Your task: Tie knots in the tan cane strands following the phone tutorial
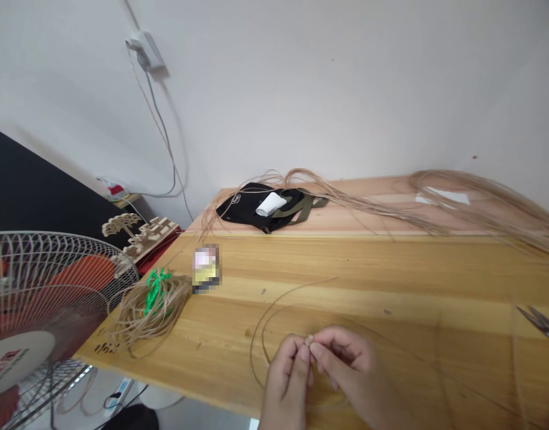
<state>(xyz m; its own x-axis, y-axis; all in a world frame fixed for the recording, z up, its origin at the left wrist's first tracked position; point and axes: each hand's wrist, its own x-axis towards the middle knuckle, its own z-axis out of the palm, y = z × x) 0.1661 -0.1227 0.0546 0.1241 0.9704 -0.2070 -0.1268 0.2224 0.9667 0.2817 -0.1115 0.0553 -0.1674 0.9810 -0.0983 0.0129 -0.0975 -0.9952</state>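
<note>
Both my hands meet low in the middle of the view, over the wooden table. My left hand and my right hand pinch a small tan piece between their fingertips. A thin rattan strand curls in a loop on the table from where my fingers meet. Both hands are closed in a pinch.
A coil of rattan tied with green cord lies at the table's left end, beside a small blurred packet. A black bag and long loose strands lie at the back. Scissors sit at the right. A fan stands left.
</note>
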